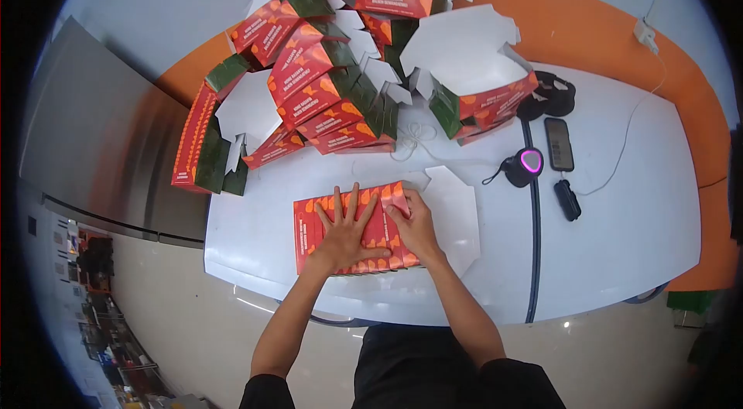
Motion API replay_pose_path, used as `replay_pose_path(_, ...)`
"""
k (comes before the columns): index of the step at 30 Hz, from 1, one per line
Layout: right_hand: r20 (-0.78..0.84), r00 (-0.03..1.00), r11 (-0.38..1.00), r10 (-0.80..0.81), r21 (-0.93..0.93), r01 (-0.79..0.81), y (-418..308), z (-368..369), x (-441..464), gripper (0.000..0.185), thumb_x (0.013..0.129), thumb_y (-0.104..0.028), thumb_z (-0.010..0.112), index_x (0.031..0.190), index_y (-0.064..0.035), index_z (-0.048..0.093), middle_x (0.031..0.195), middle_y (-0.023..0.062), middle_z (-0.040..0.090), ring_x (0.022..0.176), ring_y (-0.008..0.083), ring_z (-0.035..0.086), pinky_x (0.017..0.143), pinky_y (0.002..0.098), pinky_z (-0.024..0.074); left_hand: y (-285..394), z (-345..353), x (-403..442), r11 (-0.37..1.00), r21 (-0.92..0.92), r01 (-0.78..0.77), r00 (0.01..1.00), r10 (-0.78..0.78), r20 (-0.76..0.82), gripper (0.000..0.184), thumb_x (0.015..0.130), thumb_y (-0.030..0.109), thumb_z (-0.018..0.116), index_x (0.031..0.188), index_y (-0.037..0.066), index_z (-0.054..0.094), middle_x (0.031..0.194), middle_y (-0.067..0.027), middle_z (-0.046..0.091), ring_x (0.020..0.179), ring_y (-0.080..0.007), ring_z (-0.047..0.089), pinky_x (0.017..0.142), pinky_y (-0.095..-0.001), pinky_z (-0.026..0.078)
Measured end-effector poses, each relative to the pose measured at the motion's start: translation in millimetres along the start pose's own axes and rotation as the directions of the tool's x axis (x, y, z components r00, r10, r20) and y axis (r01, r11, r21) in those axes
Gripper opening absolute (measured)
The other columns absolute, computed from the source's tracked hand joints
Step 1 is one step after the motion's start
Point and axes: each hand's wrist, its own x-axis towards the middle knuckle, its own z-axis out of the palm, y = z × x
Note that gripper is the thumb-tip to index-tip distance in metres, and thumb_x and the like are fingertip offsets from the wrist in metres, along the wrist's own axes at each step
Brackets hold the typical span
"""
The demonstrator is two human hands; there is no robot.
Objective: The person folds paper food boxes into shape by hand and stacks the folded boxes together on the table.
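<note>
Black sleeves (520, 386) lead to the left hand (344, 239), fingers spread on a red carton (309, 232) atop the surface (611, 254), and the right hand (419, 231), fingers pinching its edge.

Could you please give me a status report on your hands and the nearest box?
Left hand spread flat on red box; right hand at its end, by white flap. Box pile beyond, nothing stacked on this one.

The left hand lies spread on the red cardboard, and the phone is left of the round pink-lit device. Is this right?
Not quite: the phone is right of the round device, as the head view shows. The left hand does lie spread on the red cardboard.
</note>
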Motion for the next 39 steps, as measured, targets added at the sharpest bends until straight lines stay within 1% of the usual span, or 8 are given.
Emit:
replay_pose_path(9,0.001,0.995,0.98,0.1,0.174,-0.099,10,8,-4,0.029,0.102,-0.013,0.064,0.127,0.0021,0.061,0.118,0.0141,0.072,0.106,0.0243,0.07,0.09,0.0368,0.0547,2,-3,2,0.999,0.018,0.031,0.999,-0.032,0.033,0.14,0.067,0.093,0.066,0.172,0.024,0.003,0.176,-0.023,-0.009,0.157,-0.0571,-0.013,0.111,-0.0875,0.0)
replay_pose_path(12,0.235,0.918,0.838,0.321,0.382,-0.391,-3,-23,-2,0.029,0.101,-0.01,0.062,0.128,0.0007,0.062,0.12,0.0115,0.07,0.109,0.0232,0.068,0.088,0.0357,0.0554,4,-5,-4,0.998,-0.046,0.042,0.997,-0.045,-0.056,0.119,0.083,0.083,0.063,0.172,0.023,0.008,0.177,-0.0171,0.005,0.16,-0.0524,-0.005,0.114,-0.0837,-0.004)
replay_pose_path(15,-0.061,0.984,0.932,0.169,0.335,-0.139,30,-64,13,0.035,0.099,-0.013,0.065,0.131,-0.0011,0.06,0.121,0.0127,0.071,0.11,0.0252,0.069,0.087,0.036,0.056,9,2,-7,0.963,-0.269,0.027,0.932,-0.121,-0.342,0.087,0.1,0.064,0.055,0.169,0.022,0.023,0.174,-0.0103,0.027,0.161,-0.0441,0.01,0.12,-0.0767,-0.006)
replay_pose_path(18,-0.052,0.965,0.93,-0.256,-0.287,0.231,59,-71,41,0.047,0.094,-0.02,0.074,0.135,-0.0039,0.058,0.118,0.0154,0.073,0.108,0.0327,0.071,0.089,0.0411,0.0567,25,-4,0,0.968,-0.246,-0.052,0.866,-0.079,-0.494,0.06,0.109,0.043,0.051,0.161,0.015,0.042,0.166,-0.0102,0.042,0.16,-0.039,0.019,0.124,-0.0698,-0.007)
replay_pose_path(21,0.25,0.967,0.77,0.042,-0.625,0.128,66,-59,63,0.062,0.083,-0.025,0.084,0.137,-0.0053,0.059,0.12,0.0211,0.071,0.109,0.0387,0.07,0.093,0.046,0.0564,21,25,33,0.988,-0.132,-0.077,0.819,-0.013,-0.574,0.062,0.108,0.052,0.047,0.16,0.02,0.044,0.164,-0.0066,0.044,0.156,-0.0361,0.028,0.125,-0.072,0.002)
replay_pose_path(22,0.329,0.929,0.72,-0.168,-0.603,0.344,85,-57,70,0.064,0.084,-0.024,0.083,0.139,-0.0061,0.058,0.122,0.0234,0.072,0.114,0.0404,0.07,0.095,0.0472,0.056,22,34,41,0.985,-0.157,-0.073,0.836,-0.025,-0.549,0.062,0.107,0.056,0.045,0.161,0.024,0.043,0.163,-0.0061,0.046,0.155,-0.0358,0.031,0.125,-0.0719,0.007)
replay_pose_path(31,0.568,0.815,0.719,0.118,-0.614,0.324,37,-59,102,0.038,0.087,-0.008,0.072,0.123,-0.0014,0.063,0.107,0.0265,0.074,0.109,0.045,0.07,0.09,0.0506,0.0556,32,17,31,0.982,-0.185,-0.023,0.858,-0.075,-0.507,0.06,0.106,0.059,0.047,0.159,0.031,0.047,0.15,-0.0046,0.056,0.144,-0.0301,0.045,0.125,-0.0664,0.016)
replay_pose_path(39,0.268,0.94,0.863,-0.212,-0.399,0.309,56,-59,68,0.041,0.086,0.006,0.065,0.126,-0.0022,0.059,0.104,0.0186,0.069,0.097,0.0349,0.069,0.084,0.0443,0.0562,39,5,34,0.987,-0.153,-0.046,0.838,-0.045,-0.544,0.058,0.103,0.053,0.055,0.153,0.024,0.056,0.145,-0.0045,0.059,0.139,-0.0298,0.048,0.123,-0.066,0.017)
